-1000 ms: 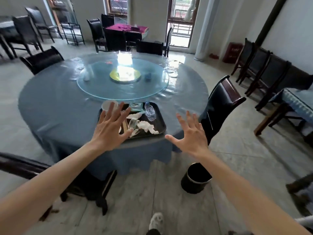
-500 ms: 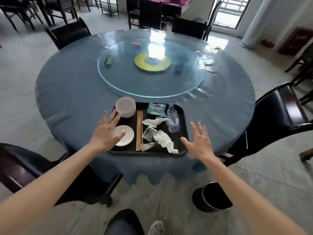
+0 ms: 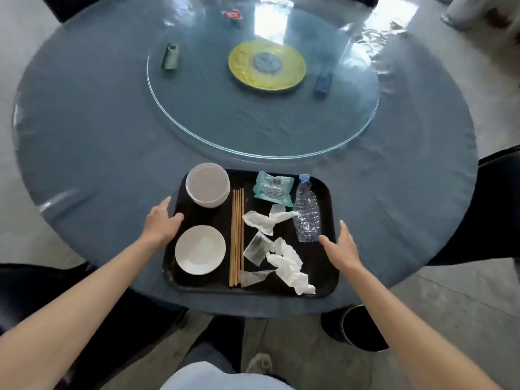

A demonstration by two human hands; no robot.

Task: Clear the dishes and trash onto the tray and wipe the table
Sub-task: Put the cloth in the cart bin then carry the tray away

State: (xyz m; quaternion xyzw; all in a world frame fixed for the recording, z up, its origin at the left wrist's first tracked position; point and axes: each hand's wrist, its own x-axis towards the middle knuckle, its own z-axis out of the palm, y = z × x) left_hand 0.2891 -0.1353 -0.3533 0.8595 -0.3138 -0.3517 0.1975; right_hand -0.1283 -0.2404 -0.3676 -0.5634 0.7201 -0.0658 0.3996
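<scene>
A black tray (image 3: 327, 271) lies at the near edge of the round blue table (image 3: 98, 142). On it are a white bowl (image 3: 207, 184), a white saucer (image 3: 200, 249), wooden chopsticks (image 3: 236, 237), a teal wrapper (image 3: 273, 188), a crushed plastic bottle (image 3: 306, 212), crumpled tissues (image 3: 287, 263) and a clear packet (image 3: 257, 248). My left hand (image 3: 161, 223) rests at the tray's left rim, fingers apart. My right hand (image 3: 342, 247) hovers at the right rim, open, holding nothing.
A glass turntable (image 3: 197, 108) carries a yellow plate (image 3: 266, 64), a green object (image 3: 170, 56), a blue object (image 3: 323, 81) and a red wrapper (image 3: 232, 14). Dark chairs stand at left (image 3: 33, 282) and right (image 3: 495, 209). A black bin (image 3: 357, 329) is under the table's right front.
I have moved closer to the table and look more steeply down. Both hands have dropped from raised in front of me to the tray's left and right rims.
</scene>
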